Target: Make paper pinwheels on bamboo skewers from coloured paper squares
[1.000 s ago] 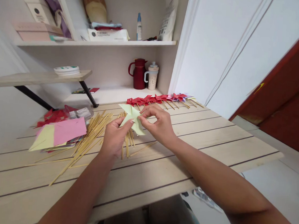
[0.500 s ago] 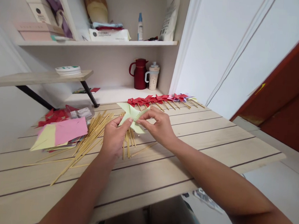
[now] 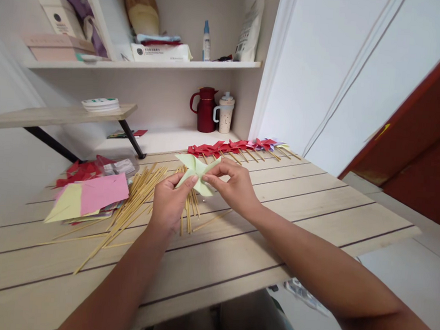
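Note:
A pale green paper pinwheel (image 3: 199,169) is held up over the table between both hands. My left hand (image 3: 170,199) pinches its left side, thumb pressed near the centre. The fingers of my right hand (image 3: 232,183) close on the pinwheel's right side near the middle; whether a small pin is in them is hidden. Below the pinwheel lies a small bunch of thin wooden sticks (image 3: 188,215), apart from both hands. To the left a larger pile of wooden sticks (image 3: 137,194) is spread out.
Pink paper (image 3: 105,192) and yellow paper (image 3: 64,203) lie on a stack at left, beside red folded paper (image 3: 80,171). Red pinwheels (image 3: 221,147) on sticks line the table's back edge. Behind stand a dark red jug (image 3: 206,111) and a cup (image 3: 225,114). A raised board (image 3: 53,115) overhangs the left.
The left blades of the pinwheel have tilted slightly, and my left thumb has shifted a little to the right. My right hand stays almost where it was.

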Action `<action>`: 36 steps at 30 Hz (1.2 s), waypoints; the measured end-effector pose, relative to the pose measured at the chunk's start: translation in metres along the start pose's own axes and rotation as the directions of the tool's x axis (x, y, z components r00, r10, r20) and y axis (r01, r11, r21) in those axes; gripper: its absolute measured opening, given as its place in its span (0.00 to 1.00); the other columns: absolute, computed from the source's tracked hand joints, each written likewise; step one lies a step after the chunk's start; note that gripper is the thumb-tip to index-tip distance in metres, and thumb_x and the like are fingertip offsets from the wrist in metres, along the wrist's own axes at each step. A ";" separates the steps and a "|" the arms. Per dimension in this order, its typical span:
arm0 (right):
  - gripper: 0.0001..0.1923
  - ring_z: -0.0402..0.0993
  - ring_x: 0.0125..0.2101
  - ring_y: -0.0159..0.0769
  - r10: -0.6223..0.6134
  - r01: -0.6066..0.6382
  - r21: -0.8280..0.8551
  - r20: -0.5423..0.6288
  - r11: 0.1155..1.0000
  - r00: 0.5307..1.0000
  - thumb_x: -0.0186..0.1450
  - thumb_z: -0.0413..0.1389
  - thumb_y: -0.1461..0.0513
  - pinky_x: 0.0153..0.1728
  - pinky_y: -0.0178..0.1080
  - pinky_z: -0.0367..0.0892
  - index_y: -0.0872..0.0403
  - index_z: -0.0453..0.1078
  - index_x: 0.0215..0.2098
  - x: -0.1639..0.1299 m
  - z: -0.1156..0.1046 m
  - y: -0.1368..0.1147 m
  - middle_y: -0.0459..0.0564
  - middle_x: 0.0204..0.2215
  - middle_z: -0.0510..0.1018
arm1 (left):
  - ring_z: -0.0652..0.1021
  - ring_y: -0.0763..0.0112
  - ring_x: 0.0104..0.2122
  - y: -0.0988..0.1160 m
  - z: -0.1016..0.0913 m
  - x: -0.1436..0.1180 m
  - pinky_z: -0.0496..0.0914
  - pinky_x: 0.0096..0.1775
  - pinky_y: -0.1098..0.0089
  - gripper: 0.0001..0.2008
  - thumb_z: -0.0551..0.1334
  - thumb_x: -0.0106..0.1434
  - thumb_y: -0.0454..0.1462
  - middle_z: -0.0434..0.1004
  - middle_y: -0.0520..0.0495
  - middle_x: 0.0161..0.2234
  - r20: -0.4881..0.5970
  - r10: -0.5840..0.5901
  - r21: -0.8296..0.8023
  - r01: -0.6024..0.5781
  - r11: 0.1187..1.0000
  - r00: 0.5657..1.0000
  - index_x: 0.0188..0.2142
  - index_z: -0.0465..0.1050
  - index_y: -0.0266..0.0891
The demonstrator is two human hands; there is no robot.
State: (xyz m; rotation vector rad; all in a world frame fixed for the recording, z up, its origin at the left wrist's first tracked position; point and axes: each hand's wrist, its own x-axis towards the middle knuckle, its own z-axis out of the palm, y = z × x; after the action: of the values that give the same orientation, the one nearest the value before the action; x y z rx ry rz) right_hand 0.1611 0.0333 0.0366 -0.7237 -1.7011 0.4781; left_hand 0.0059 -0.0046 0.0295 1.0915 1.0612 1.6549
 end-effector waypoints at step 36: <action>0.11 0.74 0.32 0.35 -0.020 0.022 -0.040 0.057 0.999 0.998 0.62 0.68 0.63 0.36 0.38 0.66 0.53 0.73 0.24 0.001 -0.005 -0.002 0.44 0.27 0.79 | 0.82 0.63 0.37 0.000 -0.002 0.001 0.74 0.44 0.65 0.17 0.76 0.51 0.43 0.86 0.44 0.38 0.041 0.004 0.069 -0.006 0.998 0.999 0.39 0.85 0.38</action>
State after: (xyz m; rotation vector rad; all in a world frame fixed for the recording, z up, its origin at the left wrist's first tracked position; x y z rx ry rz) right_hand 0.1652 0.0323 0.0393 -0.7273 -1.7741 0.4540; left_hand 0.0039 -0.0041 0.0287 1.1693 1.0970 1.6030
